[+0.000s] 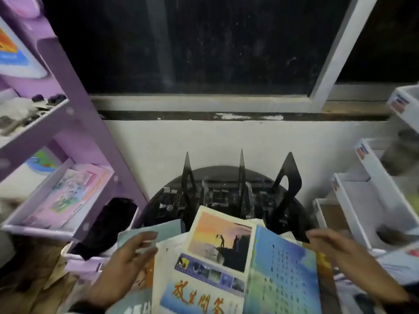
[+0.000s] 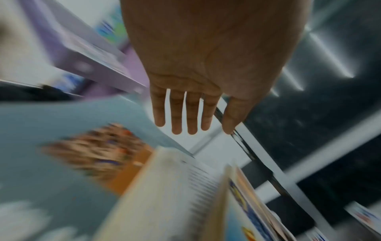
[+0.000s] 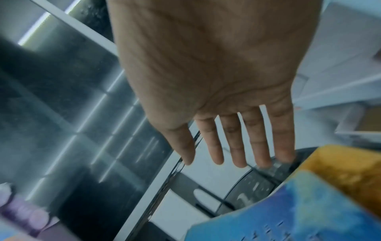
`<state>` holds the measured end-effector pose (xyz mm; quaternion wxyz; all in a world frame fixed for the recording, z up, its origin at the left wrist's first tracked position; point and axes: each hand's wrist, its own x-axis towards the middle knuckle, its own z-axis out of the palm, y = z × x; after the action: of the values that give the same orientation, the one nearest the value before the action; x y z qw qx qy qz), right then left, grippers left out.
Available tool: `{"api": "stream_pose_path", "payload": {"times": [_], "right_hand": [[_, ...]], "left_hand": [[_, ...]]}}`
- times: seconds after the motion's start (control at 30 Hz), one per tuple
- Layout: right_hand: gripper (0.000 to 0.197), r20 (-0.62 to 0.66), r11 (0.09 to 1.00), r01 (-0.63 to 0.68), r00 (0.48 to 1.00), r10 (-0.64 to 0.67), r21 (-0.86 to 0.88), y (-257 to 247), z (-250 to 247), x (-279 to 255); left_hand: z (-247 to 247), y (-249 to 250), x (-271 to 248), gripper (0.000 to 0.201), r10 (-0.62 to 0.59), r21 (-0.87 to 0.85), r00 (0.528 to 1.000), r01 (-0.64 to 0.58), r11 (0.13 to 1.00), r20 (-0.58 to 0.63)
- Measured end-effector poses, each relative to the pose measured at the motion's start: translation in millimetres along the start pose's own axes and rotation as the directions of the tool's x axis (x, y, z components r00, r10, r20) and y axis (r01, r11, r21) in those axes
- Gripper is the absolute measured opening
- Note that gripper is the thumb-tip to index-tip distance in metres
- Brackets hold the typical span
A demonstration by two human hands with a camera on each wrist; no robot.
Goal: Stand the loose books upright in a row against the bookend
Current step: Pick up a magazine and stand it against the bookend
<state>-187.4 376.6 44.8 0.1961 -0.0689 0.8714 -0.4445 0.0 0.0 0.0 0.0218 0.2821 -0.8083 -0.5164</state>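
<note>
Left hand (image 1: 127, 257), lower left of the head frame: fingers straight and apart, holding nothing, at the left edge of the loose books (image 1: 217, 257). Right hand (image 1: 340, 252), lower right, likewise flat and empty, just beside the blue-covered book (image 1: 281, 273). We see the books lying flat and overlapped between both hands, the sunset-cover book (image 1: 220, 241) on top. Beyond them, mid-frame, the black bookend (image 1: 288, 177) with upright dividers stands on a dark round counter (image 1: 156, 200) by the wall. We judge this the gathering step: next, close both hands on the pile, tip it upright, slide it against the bookend.
</note>
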Motion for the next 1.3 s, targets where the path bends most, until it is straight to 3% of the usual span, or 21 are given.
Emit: {"api": "stream_pose_path", "payload": {"times": [0.07,0.17,0.23,0.37,0.47,0.7,0.83,1.1,1.2,1.3], "right_hand": [[0.013,0.143,0.995,0.045,0.989,-0.031,-0.092,2.0,13.9,11.6],[0.04,0.281,0.973,0.109,0.958,-0.049,-0.203,5.4,32.2,24.3],[0.047,0.31,0.963,0.148,0.948,-0.073,-0.226,7.5,42.5,28.0],[0.041,0.341,0.932,0.206,0.935,-0.097,-0.297,3.0,46.9,37.4],[0.053,0.369,0.89,0.266,0.922,-0.122,-0.371,3.8,50.8,41.2],[0.047,0.369,0.768,0.387,0.905,-0.21,-0.51,-0.6,63.2,46.4],[0.058,0.342,0.813,0.342,0.921,-0.189,-0.472,0.1,63.1,46.8],[0.059,0.243,0.873,0.283,0.95,-0.197,-0.398,-13.5,67.1,26.4],[0.048,0.192,0.857,0.292,0.954,-0.23,-0.424,-21.0,65.5,15.2],[0.081,0.122,0.865,0.311,0.95,-0.286,-0.393,-28.0,62.8,3.5]], "left_hand": [[18.0,12.2,20.1,0.033,0.086,0.088,0.989,-0.096,0.991,0.117],[37.3,33.7,43.5,0.036,0.11,0.109,0.957,-0.144,0.984,0.267],[48.1,41.5,52.2,0.033,0.104,0.118,0.94,-0.149,0.982,0.324],[58.2,49.3,66.1,0.04,0.059,0.152,0.916,-0.129,0.98,0.397],[65.3,47.8,70.2,0.039,0.069,0.189,0.899,-0.165,0.968,0.433],[71.1,45.5,71.9,0.042,0.216,0.282,0.917,-0.316,0.906,0.335],[71.4,46.2,67.1,0.048,0.26,0.306,0.917,-0.352,0.885,0.302],[72.2,63.9,40.2,0.044,0.375,0.218,0.905,-0.414,0.884,0.2],[70.7,72.0,31.9,0.049,0.433,0.192,0.889,-0.456,0.869,0.149],[69.8,75.0,24.6,0.042,0.455,0.084,0.882,-0.466,0.881,0.118]]}}
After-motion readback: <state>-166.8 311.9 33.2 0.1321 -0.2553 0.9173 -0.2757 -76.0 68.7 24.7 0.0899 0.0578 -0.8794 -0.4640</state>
